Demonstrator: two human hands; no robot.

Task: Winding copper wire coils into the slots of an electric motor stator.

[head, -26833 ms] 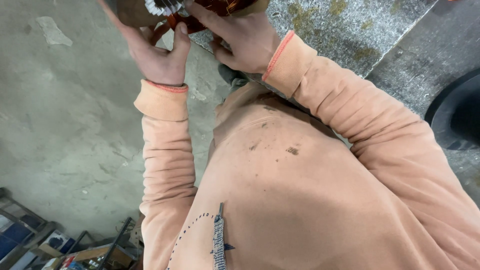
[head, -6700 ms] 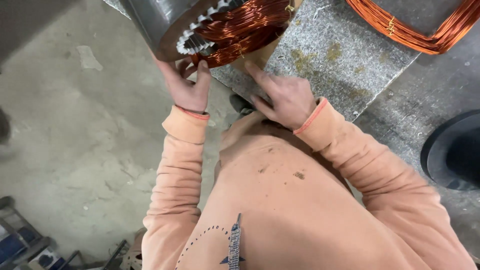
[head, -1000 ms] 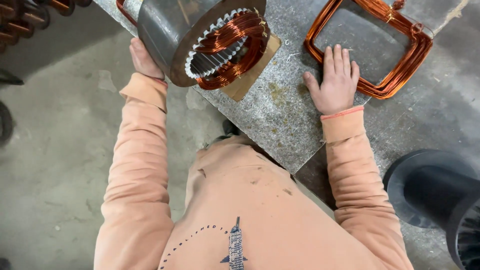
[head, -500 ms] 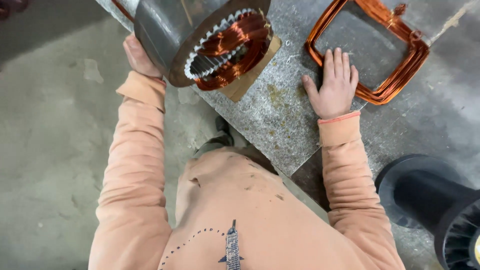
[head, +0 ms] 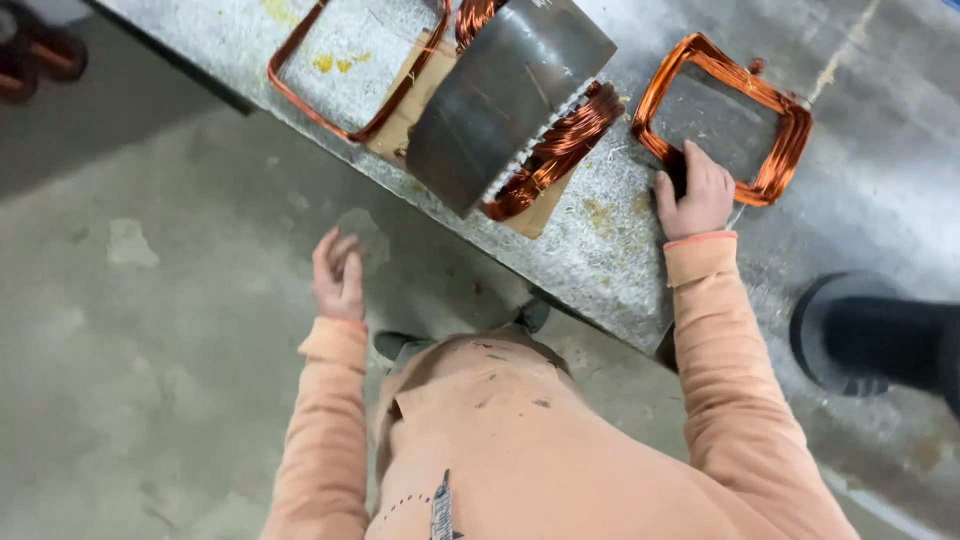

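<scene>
Workbench (head: 600,240): left hand (head: 338,272) now off stator (head: 510,100)

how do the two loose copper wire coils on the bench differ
The right coil lies on bare bench with the right hand on its near edge; the left coil lies untouched, partly on brown cardboard beside the grey stator. The right coil looks thicker, brighter orange and smaller in outline; the left looks thinner, darker and wider. The left coil is cut off by the frame's top. Both are rounded rectangular loops of copper wire lying flat.
</scene>
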